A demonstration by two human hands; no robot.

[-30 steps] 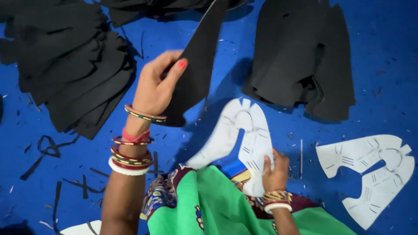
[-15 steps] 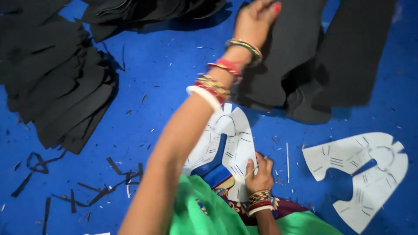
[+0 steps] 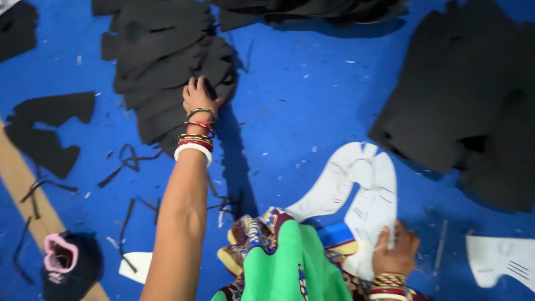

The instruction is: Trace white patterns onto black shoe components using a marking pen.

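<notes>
The left hand (image 3: 199, 96) reaches out across the blue surface (image 3: 290, 111) and rests on the near edge of a fanned stack of flat black cut-out foam pieces (image 3: 161, 72), its fingers (image 3: 192, 85) curled down onto the top piece; whether they pinch it or only press on it cannot be told from here. The right hand (image 3: 395, 253) lies close to the body, fingers bent over the lower end of a white horseshoe-shaped paper pattern (image 3: 356, 184) and holding it flat against the surface. A second white pattern (image 3: 501, 259) lies well apart to the right, below a larger heap of black sheets (image 3: 468, 111). Thin black offcut strips (image 3: 128, 161) litter the surface near the left forearm. The stack looks loosely fanned, so a drag of the fingers could pull several pieces askew at once, and the forearm could sweep offcuts under the pattern.
</notes>
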